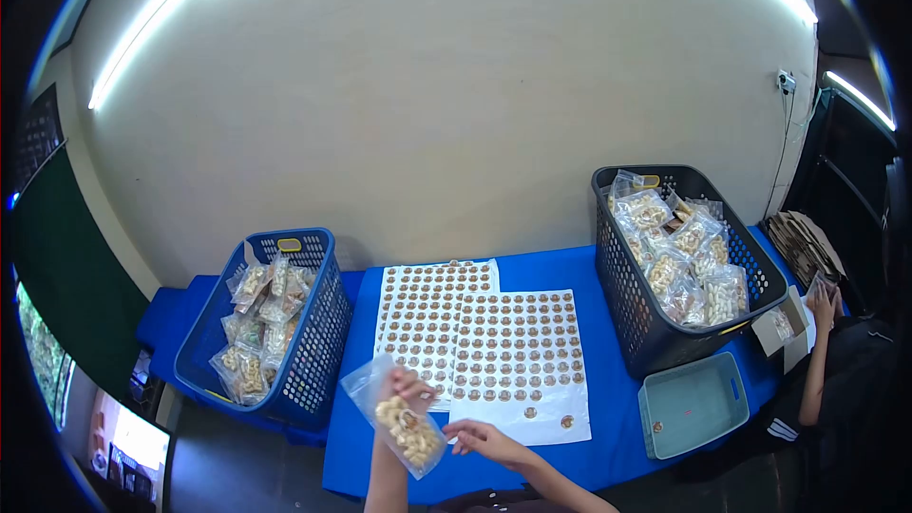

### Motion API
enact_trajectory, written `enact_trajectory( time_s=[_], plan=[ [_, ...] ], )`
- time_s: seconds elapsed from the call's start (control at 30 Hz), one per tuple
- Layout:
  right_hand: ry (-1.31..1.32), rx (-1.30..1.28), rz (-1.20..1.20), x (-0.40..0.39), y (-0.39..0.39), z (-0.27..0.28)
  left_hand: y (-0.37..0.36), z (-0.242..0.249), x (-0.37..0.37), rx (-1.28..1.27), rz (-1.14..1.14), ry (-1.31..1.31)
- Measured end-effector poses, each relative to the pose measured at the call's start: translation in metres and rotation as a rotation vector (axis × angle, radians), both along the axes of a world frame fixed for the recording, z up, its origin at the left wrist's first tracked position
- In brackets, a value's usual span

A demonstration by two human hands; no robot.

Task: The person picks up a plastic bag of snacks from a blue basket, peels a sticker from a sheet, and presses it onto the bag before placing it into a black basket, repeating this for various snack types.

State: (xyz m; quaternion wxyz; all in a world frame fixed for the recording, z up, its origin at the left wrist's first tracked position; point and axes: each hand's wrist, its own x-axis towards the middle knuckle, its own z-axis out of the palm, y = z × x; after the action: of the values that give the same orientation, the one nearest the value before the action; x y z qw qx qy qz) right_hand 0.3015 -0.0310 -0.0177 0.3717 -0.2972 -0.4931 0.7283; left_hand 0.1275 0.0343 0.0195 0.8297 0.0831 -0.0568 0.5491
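Observation:
A clear plastic bag of pale, nut-like pieces (408, 429) is held up over the front of the blue table. My left hand (410, 389) grips it, with the fingers partly behind the clear plastic. Close to the bag's right side is my right hand (478, 439), its fingers bent toward the bag; whether they pinch anything is too small to tell. Behind my hands lie white sheets with rows of round brown stickers, one sheet (518, 427) at the right and another (418, 277) partly under it.
On the left stands a blue basket (321, 323) of filled bags, on the right a black basket (617, 309) of similar bags. A grey-green tray (698, 432) sits in front of the black one. At far right, a co-worker's hands (823, 309) hold something beside an open carton (796, 337).

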Motion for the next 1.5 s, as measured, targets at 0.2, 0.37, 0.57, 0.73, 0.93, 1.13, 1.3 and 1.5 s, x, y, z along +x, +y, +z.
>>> enact_trajectory(
  time_s=[0.2,0.37,0.57,0.73,0.93,1.13,1.3,1.5],
  plan=[
    [-0.003,-0.061,0.136,0.015,-0.01,0.009,-0.009,-0.007,0.027,-0.193,-0.143,0.215],
    [-0.138,0.015,-0.114,0.043,-0.007,0.005,-0.022,0.015,0.03,-0.133,-0.088,0.774],
    [-0.122,-0.002,-0.208,0.037,-0.022,0.0,-0.035,-0.006,0.04,-0.047,-0.102,1.051],
    [-0.221,-0.048,-0.223,0.046,-0.031,-0.002,-0.047,-0.013,0.044,-0.085,-0.048,1.031],
    [-0.295,0.149,-0.585,0.114,-0.014,0.048,-0.054,-0.015,0.04,-0.053,-0.02,0.961],
    [0.117,0.119,-1.142,0.201,0.027,0.077,-0.055,-0.021,0.02,-0.169,0.087,0.979],
    [0.124,-0.014,-1.113,0.209,0.036,0.036,-0.055,-0.023,0.003,-0.22,0.206,0.975],
    [-0.021,-0.129,-0.864,0.159,0.024,-0.019,-0.05,-0.025,-0.017,-0.269,0.305,1.059]
  ],
)
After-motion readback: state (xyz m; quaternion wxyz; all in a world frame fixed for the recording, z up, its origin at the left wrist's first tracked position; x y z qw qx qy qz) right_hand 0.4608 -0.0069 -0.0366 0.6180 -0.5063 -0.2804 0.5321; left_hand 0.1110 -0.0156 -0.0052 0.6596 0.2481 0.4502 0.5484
